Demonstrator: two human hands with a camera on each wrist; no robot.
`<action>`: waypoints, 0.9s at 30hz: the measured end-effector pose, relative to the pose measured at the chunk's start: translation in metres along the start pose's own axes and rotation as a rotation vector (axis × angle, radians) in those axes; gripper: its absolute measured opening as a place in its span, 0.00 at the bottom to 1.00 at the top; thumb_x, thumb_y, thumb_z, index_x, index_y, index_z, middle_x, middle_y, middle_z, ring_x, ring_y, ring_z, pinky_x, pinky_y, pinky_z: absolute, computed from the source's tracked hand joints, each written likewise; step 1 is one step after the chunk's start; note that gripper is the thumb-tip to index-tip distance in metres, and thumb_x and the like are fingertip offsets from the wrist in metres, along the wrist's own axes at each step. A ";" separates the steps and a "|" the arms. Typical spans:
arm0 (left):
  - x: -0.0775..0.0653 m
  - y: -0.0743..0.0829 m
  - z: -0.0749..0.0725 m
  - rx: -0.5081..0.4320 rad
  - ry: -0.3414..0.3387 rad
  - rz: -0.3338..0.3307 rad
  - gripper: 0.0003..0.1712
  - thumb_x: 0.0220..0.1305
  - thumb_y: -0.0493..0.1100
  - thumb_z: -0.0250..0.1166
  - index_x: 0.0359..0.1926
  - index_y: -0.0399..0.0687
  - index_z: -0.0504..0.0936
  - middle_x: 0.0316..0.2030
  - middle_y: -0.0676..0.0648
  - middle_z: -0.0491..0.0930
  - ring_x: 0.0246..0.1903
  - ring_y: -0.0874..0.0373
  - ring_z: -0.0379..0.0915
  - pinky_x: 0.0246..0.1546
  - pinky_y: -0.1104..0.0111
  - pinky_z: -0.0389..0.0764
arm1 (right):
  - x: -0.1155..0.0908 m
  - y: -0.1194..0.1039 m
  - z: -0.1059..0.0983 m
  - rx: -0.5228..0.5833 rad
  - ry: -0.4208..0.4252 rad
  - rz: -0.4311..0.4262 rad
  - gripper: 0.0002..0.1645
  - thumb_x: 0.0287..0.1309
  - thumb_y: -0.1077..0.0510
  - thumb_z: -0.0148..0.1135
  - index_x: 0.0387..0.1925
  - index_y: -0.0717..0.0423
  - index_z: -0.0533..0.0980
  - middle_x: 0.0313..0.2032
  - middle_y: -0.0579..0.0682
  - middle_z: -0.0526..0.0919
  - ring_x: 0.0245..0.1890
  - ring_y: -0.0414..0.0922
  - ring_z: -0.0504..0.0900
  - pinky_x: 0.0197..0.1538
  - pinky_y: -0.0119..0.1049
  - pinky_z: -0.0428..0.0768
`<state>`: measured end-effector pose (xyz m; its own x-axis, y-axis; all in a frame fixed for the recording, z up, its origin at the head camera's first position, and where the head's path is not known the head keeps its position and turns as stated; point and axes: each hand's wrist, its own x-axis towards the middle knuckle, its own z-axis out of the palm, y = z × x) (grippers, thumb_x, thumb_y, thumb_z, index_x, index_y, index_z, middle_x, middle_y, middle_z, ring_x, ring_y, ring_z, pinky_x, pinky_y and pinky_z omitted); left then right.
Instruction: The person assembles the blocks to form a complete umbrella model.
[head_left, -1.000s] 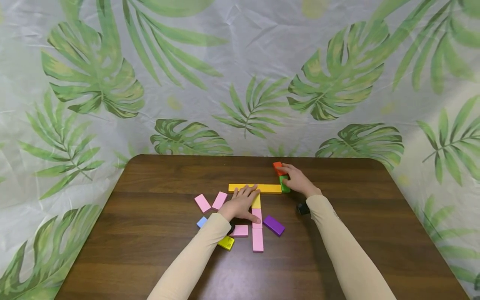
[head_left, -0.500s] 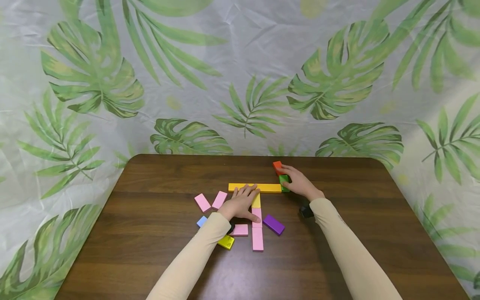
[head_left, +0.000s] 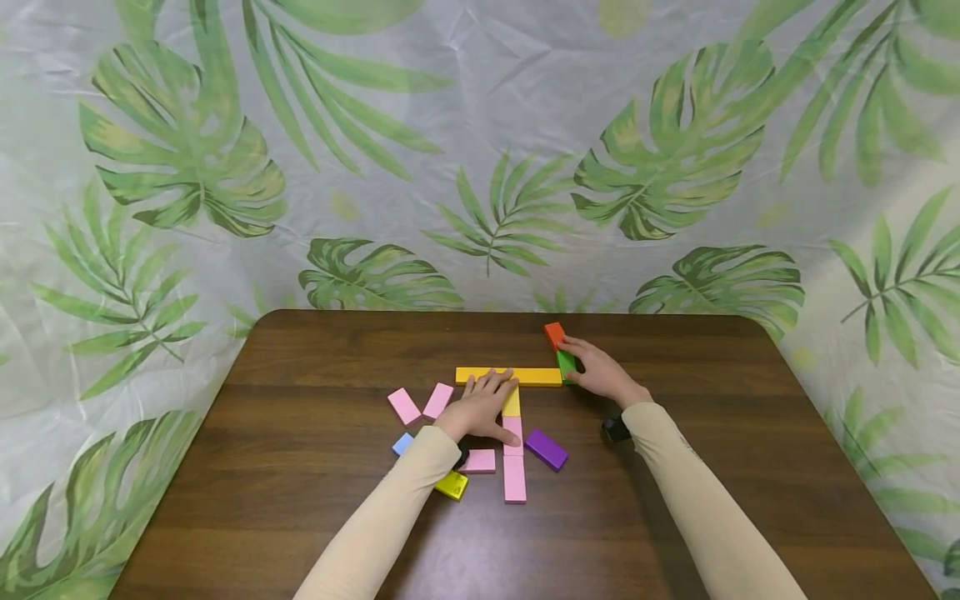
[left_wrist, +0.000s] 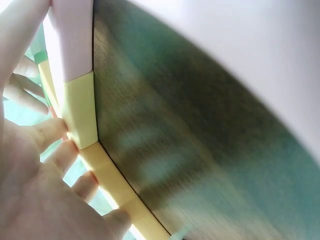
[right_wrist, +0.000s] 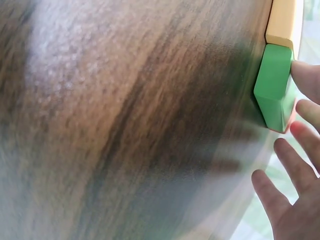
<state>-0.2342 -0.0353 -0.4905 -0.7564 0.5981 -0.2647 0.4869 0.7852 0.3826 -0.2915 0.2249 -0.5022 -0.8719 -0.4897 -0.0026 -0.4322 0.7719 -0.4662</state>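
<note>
In the head view, my left hand [head_left: 480,408] rests with spread fingers on a T of blocks. Its fingertips touch the long orange-yellow bar [head_left: 542,377] and the short yellow block [head_left: 512,404]; its thumb lies on a pink block [head_left: 513,427]. A second pink block [head_left: 514,480] extends that stem toward me. My right hand [head_left: 598,371] touches a green block [head_left: 567,363] at the bar's right end, fingers fairly straight. Beyond the green block, a red block [head_left: 554,334] continues the slanted line. In the right wrist view, the thumb presses the green block's [right_wrist: 274,82] edge.
A purple block [head_left: 547,449] lies right of the stem. Left of it are loose pink blocks [head_left: 405,406], a blue block [head_left: 402,443] and a yellow-green block [head_left: 452,486], partly under my left sleeve. The wooden table's [head_left: 337,342] far edge meets a leaf-patterned cloth [head_left: 510,100].
The green block has turned slightly and now slants in line with the red block. My right hand has shifted slightly toward me. The left hand has stayed in place.
</note>
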 end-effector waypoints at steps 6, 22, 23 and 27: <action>0.000 -0.001 0.001 0.000 -0.002 -0.004 0.58 0.52 0.62 0.70 0.75 0.47 0.50 0.75 0.47 0.41 0.72 0.47 0.32 0.68 0.48 0.36 | 0.000 -0.001 0.001 0.013 -0.007 0.014 0.35 0.63 0.60 0.60 0.67 0.68 0.61 0.68 0.66 0.57 0.66 0.64 0.58 0.63 0.58 0.60; 0.000 0.000 0.001 0.012 -0.006 -0.009 0.58 0.52 0.63 0.69 0.75 0.47 0.50 0.75 0.47 0.41 0.72 0.47 0.33 0.68 0.48 0.36 | 0.006 -0.003 0.003 0.026 0.024 0.014 0.33 0.65 0.54 0.57 0.68 0.63 0.63 0.68 0.67 0.57 0.66 0.66 0.57 0.62 0.61 0.59; 0.000 0.001 0.000 0.012 -0.005 -0.009 0.58 0.52 0.63 0.69 0.75 0.47 0.50 0.75 0.47 0.41 0.72 0.47 0.33 0.68 0.48 0.36 | 0.007 -0.004 0.003 0.031 0.023 0.013 0.33 0.66 0.52 0.56 0.68 0.62 0.63 0.68 0.67 0.57 0.66 0.66 0.57 0.61 0.62 0.59; 0.000 0.001 0.000 0.010 -0.004 -0.011 0.58 0.52 0.63 0.70 0.75 0.47 0.50 0.75 0.47 0.42 0.72 0.47 0.33 0.68 0.48 0.36 | 0.006 -0.008 0.000 0.016 0.037 0.000 0.31 0.67 0.50 0.54 0.66 0.61 0.67 0.67 0.67 0.59 0.64 0.67 0.59 0.59 0.63 0.62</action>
<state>-0.2335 -0.0348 -0.4897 -0.7599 0.5901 -0.2725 0.4829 0.7932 0.3712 -0.2934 0.2155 -0.4989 -0.8799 -0.4743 0.0303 -0.4289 0.7650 -0.4804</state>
